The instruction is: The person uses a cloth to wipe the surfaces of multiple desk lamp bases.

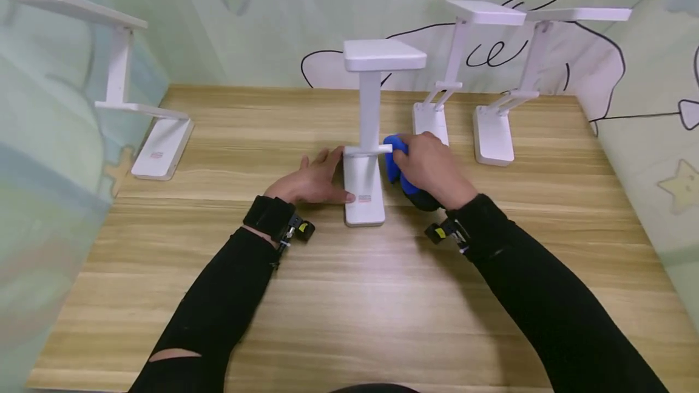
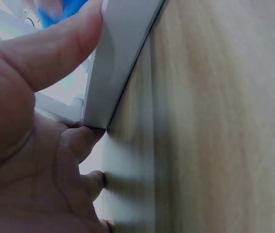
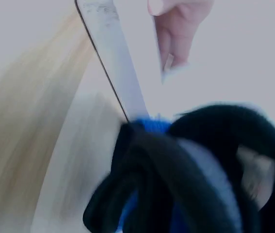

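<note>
A white folding desk lamp (image 1: 364,190) stands upright at the middle of the table. My left hand (image 1: 312,182) rests at the left side of its base, thumb against the near edge and index finger by the rear corner. In the left wrist view its fingers (image 2: 92,184) are spread, not wrapped round the base (image 2: 120,53). My right hand (image 1: 434,165) grips a soft blue-and-black cloth-like thing (image 1: 394,165) against the lamp's right side. Up close in the right wrist view, the cloth-like thing (image 3: 176,179) shows dark folds and blue patches; its exact kind is unclear.
Two more white lamps (image 1: 493,138) (image 1: 428,117) stand at the back right, one just behind my right hand. Another lamp (image 1: 162,149) stands at the far left. Printed curtains (image 1: 273,17) enclose the wooden table (image 1: 349,308) at the back and sides.
</note>
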